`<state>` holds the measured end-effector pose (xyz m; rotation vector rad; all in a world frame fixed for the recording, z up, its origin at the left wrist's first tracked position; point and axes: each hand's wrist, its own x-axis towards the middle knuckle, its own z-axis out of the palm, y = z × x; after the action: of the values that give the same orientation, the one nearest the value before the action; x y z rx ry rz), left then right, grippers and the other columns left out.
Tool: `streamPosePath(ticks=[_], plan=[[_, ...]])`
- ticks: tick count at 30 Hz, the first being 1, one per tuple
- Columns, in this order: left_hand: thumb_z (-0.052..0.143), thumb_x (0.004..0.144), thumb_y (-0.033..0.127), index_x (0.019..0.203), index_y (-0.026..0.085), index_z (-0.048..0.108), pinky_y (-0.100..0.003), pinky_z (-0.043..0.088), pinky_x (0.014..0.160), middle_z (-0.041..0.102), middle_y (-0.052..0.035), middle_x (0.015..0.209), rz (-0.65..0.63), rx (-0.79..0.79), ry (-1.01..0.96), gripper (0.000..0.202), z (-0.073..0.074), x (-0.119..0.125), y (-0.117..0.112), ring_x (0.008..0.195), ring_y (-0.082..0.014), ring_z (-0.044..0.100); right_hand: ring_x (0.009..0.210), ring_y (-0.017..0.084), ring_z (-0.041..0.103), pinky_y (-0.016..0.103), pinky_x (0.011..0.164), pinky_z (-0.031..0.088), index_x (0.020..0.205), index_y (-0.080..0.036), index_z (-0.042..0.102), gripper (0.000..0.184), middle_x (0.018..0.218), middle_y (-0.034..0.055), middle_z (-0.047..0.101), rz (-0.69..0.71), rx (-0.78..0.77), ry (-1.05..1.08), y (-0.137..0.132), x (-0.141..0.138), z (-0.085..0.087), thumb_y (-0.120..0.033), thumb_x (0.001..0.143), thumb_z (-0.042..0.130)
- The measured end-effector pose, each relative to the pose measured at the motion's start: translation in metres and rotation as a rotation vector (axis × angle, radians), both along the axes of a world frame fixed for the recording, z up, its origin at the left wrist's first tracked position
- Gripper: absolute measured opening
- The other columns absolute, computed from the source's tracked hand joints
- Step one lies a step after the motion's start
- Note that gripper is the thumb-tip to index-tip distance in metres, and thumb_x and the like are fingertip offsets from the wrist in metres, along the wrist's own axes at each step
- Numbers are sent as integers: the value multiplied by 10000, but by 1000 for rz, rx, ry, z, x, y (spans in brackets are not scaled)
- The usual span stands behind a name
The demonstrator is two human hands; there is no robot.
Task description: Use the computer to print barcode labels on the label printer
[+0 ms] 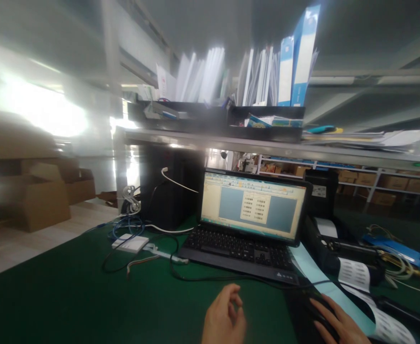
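Note:
My left hand (224, 316) hovers low over the green desk mat (70, 296), fingers loosely curled with nothing in them, just in front of the black laptop (247, 224). My right hand (337, 322) lies on a black mouse (312, 306) at the lower right. The laptop's screen (253, 204) shows a document with a sheet of barcodes. A strip of printed labels (355, 274) runs out of a black label printer (326, 229) to the right of the laptop.
A black computer tower (166, 186) stands behind left of the laptop, with tangled cables (131, 224) and a white box (130, 242). A shelf above holds folders (296, 62) and trays. Cardboard boxes (41, 196) sit at the left. Blue and yellow items (392, 248) lie far right.

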<state>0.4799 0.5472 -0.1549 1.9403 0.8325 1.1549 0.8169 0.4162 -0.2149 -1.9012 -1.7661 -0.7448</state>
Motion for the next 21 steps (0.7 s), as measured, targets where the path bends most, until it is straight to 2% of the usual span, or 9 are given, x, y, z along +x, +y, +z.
streamPosePath(ticks=[9,16,21], plan=[[391,748,176,1071,201,430,-265,394,573,543,-4,854,2,-4,2,327,5,-1,-2,616,-124,479,1027,238,588,334,823,551,1218,-298,552,424,1262,79,504,26,54,-110,0,-1,3,-496,846,504],[419,775,196,1095,205,425,-282,426,675,539,-12,901,-10,-42,32,320,7,-4,-1,662,-122,491,1134,227,509,392,932,492,1333,-332,397,483,1348,46,403,-122,-66,-33,-5,-11,4,-498,881,443],[433,795,220,1097,220,430,-289,433,708,537,-4,904,-16,-65,39,301,10,-5,-2,679,-117,505,1109,216,510,393,921,494,1303,-321,428,442,1316,52,415,-194,-77,36,-10,-22,15,-464,884,427]])
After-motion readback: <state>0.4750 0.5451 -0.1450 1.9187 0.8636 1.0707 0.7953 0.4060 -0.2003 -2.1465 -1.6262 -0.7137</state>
